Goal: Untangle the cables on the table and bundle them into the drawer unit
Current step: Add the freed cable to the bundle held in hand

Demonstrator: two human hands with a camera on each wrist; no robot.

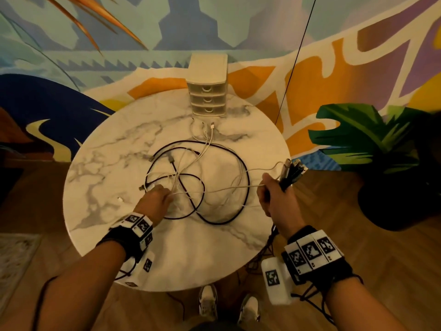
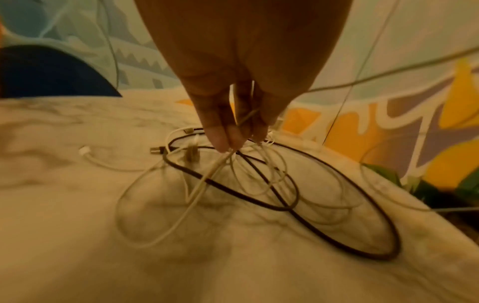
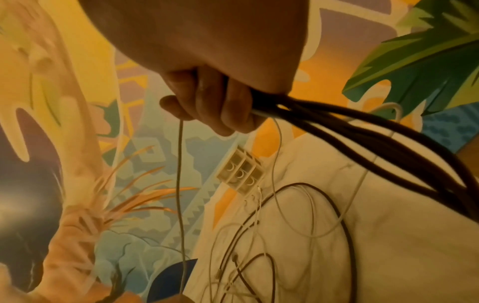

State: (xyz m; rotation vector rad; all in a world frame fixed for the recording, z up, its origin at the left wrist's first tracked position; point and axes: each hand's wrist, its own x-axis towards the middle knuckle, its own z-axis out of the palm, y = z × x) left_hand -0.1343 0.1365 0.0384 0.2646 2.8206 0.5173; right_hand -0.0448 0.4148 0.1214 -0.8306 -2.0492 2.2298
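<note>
A tangle of black cable (image 1: pixel 241 163) and thin white cables (image 1: pixel 207 145) lies in the middle of the round marble table (image 1: pixel 107 163). My left hand (image 1: pixel 158 195) reaches into the tangle and pinches white cable strands (image 2: pixel 223 162) at the fingertips (image 2: pixel 228 141). My right hand (image 1: pixel 272 194), at the table's right edge, grips a bundle of dark cables (image 3: pixel 350 131) with their plugs (image 1: pixel 292 167) sticking up, plus a taut white cable (image 1: pixel 229 188) running to the tangle. The cream three-drawer unit (image 1: pixel 207 88) stands at the table's far edge, drawers closed.
A loose white plug (image 1: pixel 120 199) lies left of my left hand. A dark potted plant (image 1: pixel 386 163) stands right of the table. A painted wall is behind the drawer unit. A thin black line (image 1: pixel 296 58) hangs down at the back right. My shoes (image 1: pixel 207 304) show below the table.
</note>
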